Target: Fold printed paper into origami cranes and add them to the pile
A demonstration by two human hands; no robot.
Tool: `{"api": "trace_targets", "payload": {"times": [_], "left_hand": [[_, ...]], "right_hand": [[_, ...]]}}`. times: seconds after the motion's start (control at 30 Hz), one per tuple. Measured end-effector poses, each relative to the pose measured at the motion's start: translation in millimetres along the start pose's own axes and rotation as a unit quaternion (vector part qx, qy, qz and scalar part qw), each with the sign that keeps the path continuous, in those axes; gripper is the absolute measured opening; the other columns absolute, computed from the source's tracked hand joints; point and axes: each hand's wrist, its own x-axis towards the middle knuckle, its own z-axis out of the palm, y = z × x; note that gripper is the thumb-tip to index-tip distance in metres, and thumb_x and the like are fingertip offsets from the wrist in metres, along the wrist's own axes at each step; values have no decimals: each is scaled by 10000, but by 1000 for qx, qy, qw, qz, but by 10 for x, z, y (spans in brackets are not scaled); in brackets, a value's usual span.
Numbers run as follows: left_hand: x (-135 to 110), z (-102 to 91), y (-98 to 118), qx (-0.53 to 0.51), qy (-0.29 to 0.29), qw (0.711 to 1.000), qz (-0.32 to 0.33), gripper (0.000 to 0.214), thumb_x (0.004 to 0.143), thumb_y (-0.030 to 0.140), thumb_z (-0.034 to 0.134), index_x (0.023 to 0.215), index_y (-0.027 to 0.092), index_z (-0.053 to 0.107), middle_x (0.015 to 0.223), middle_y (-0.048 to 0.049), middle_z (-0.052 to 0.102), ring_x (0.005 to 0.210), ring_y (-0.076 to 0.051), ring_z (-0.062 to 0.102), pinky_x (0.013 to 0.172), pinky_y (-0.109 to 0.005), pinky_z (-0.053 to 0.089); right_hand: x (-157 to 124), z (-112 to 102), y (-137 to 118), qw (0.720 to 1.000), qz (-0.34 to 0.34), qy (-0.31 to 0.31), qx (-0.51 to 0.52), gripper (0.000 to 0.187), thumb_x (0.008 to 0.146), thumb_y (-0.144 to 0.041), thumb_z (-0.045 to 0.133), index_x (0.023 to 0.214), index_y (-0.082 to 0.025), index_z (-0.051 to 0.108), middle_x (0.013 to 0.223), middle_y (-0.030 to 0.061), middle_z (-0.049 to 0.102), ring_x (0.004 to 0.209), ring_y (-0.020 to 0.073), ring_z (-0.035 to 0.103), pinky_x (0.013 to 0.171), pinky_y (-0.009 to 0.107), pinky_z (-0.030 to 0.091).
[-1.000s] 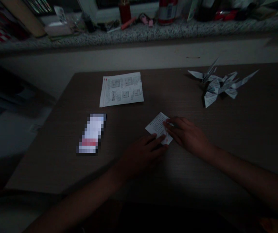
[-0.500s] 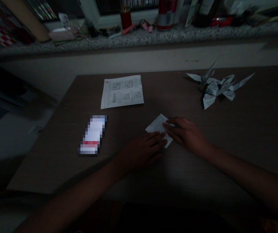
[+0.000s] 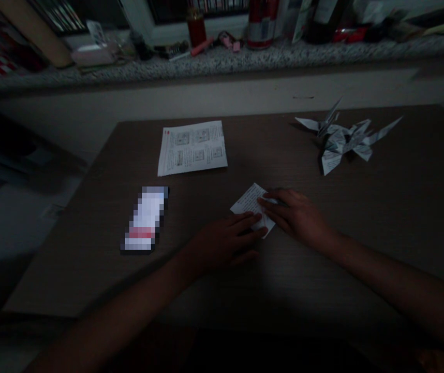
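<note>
A small folded piece of printed paper (image 3: 247,202) lies flat on the dark wooden table (image 3: 400,207). My left hand (image 3: 222,243) rests on its near edge, fingers stretched out flat and pressing down. From the right, my right hand (image 3: 297,215) lies with its fingers extended over the paper's right side. Neither hand lifts the paper. The scene is dim.
A printed instruction sheet (image 3: 193,147) lies farther back. A blurred-out rectangular object (image 3: 144,218) sits at the left. Folded paper cranes (image 3: 344,137) stand at the back right. Behind the table, a stone ledge (image 3: 245,57) carries bottles, cans and clutter.
The hands have stayed on the folded paper, with the left fingers shifting slightly along its near edge. The view has drifted a little.
</note>
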Motion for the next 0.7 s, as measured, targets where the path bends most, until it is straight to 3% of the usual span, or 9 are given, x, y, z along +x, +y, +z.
{"api": "trace_targets", "payload": {"times": [0.37,0.7], "left_hand": [[-15,51,-8,-4,3,1000,-4,468,1078,452,490,1484,220,513,1591,-123,482,1466,-304,464,1130,-481,503],[-17,-66,-88,-27,-21,999,21,458,1072,432,509,1497,262,524,1645,-119,404,1505,-304,407,1170,-497,455]], "right_hand": [[8,-13,-13,1000,0,-8,-3,352,1037,-265,557,1355,-162,670,1297,169,678,1153,323,633,946,489,535],[5,-5,-11,1000,8,2,15,364,1020,-326,598,1341,-177,679,1326,173,666,1231,341,611,983,527,529]]}}
